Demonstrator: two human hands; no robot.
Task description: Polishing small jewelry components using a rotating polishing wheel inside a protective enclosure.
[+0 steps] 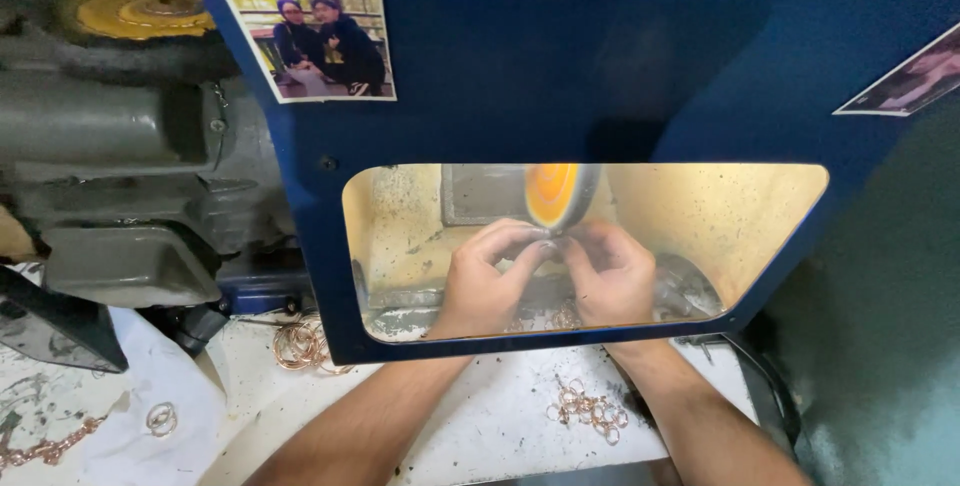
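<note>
A tiny piece, too small to make out, is pinched by left hand (487,281) & right hand (607,274) fingertips, pressed to the orange wheel (555,194) at 12 o'clock. Gold rings (588,408) are piled at 6 o'clock.

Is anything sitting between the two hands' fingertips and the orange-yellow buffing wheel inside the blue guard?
Nothing visible does. The left hand and right hand meet right beneath the round orange-yellow buffing wheel, fingertips at its lower edge. Whatever small piece they pinch is too small to make out behind the blue hood's clear window.

Loose copper rings (588,410) on the bench — a photo (310,21) on the blue guard (600,56).
</note>
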